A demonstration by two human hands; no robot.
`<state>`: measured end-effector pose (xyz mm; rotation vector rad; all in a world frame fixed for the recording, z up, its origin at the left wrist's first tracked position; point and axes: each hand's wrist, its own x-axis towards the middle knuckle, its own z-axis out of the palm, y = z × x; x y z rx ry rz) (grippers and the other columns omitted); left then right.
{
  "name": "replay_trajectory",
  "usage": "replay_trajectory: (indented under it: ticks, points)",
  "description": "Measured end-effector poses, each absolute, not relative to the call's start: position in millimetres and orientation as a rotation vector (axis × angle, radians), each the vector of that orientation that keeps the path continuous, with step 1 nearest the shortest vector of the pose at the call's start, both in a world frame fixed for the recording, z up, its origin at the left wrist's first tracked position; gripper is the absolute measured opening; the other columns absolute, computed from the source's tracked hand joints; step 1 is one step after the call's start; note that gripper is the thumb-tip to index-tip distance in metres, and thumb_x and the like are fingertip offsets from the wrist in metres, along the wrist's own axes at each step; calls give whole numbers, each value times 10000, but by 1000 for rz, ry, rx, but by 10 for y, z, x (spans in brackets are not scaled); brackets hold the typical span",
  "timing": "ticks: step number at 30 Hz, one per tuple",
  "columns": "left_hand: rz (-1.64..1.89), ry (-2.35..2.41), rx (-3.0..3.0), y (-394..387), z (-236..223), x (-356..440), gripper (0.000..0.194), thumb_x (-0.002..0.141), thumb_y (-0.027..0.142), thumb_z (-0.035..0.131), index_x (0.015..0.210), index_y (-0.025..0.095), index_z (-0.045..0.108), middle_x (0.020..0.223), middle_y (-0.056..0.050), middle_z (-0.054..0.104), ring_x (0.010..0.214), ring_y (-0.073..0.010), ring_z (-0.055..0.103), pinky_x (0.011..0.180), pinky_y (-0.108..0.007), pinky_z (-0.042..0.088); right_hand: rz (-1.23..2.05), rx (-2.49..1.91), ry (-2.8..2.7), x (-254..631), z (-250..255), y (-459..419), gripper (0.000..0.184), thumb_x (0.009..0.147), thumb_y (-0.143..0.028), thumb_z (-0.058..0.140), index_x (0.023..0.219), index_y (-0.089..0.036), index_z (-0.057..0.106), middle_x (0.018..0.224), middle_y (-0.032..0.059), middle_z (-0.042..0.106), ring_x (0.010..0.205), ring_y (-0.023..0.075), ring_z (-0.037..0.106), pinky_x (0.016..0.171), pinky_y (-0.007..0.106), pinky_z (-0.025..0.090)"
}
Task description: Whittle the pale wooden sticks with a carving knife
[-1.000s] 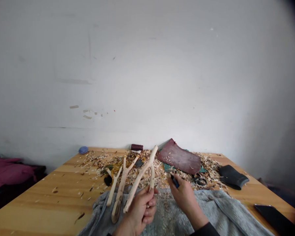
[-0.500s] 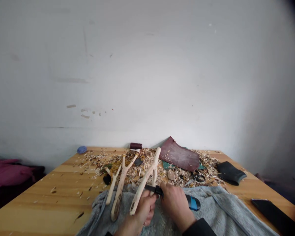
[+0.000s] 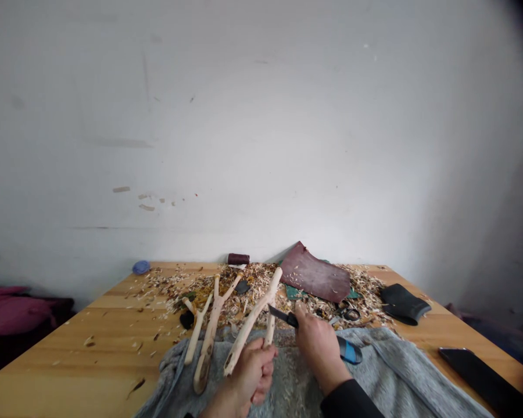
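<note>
My left hand [image 3: 257, 367] is closed around one prong of a peeled, forked stick [image 3: 251, 320], whose thick end points up and away toward the wall. In my right hand [image 3: 320, 345] is a utility knife with a black and blue handle [image 3: 350, 350]. Its dark blade [image 3: 278, 314] points left, with the tip at the fork of the stick; whether it touches the wood I cannot tell. Two more peeled forked sticks lie to the left: a larger one [image 3: 213, 334] and a smaller one [image 3: 196, 337]. A grey cloth [image 3: 377, 363] lies under my hands.
Wood shavings [image 3: 261, 276] cover the back of the wooden table [image 3: 82, 348]. Among them lie a maroon leather piece [image 3: 316, 276], a thread spool [image 3: 238, 259] and scissors [image 3: 351, 314]. A black folded piece [image 3: 404, 303] and a phone [image 3: 479, 374] are at right, a blue round item [image 3: 141, 267] back left.
My right hand has drawn the knife slightly right and up, and more of the blade shows. The forked stick in my left hand has tipped a little lower. The view has shifted slightly.
</note>
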<state>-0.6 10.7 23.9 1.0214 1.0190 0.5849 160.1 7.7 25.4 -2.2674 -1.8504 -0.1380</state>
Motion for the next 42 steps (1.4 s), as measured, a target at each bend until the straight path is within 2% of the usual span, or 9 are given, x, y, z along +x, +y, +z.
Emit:
replay_trajectory:
  ticks: [3,7,13,22,26,32,42]
  points:
    - [589,1015,1003,123,242,-3,336,753,517,623,811,233,454,521,135,350,336,-16,187,369,-203,56,-110,-2191,-1904,1602,251,57,256,871,-121,468,1002,-223,663,957,83,743,851,239,713,649,277,404]
    - [640,1021,995,164,213,-16,440,692,553,679,749,243,373,523,139,365,332,-12,203,352,-195,84,-50,-2049,-2015,1432,219,-3,184,860,-167,508,923,-232,669,877,55,740,809,213,700,646,261,386]
    - [627,1044,1000,139,227,-24,514,610,587,716,733,245,352,509,141,362,335,-8,203,343,-186,75,-33,-2076,-1992,1376,214,-14,201,856,-149,497,920,-227,670,878,52,742,806,203,701,631,258,366]
    - [577,999,998,116,281,-45,514,597,573,703,722,248,326,515,139,347,334,-3,195,342,-189,60,-52,-2141,-1923,1452,183,65,278,864,-93,439,941,-225,672,871,76,747,802,215,710,637,268,405]
    - [525,923,960,98,280,-29,459,587,529,686,741,245,360,528,137,345,334,1,168,340,-197,29,-94,-2263,-1780,1636,219,114,247,899,-143,451,1016,-206,659,876,93,750,781,223,714,625,273,401]
    - [556,961,970,110,244,-12,402,640,496,637,762,253,341,532,138,336,341,-7,169,341,-194,51,-40,-2084,-1951,1462,213,22,168,849,-166,513,892,-226,664,870,58,750,812,220,709,636,267,389]
    - [524,979,985,116,287,-28,370,647,444,601,741,253,299,528,135,329,337,-7,170,344,-199,45,10,-2135,-1940,1361,199,1,228,843,-122,482,906,-224,676,881,59,753,818,207,709,631,253,382]
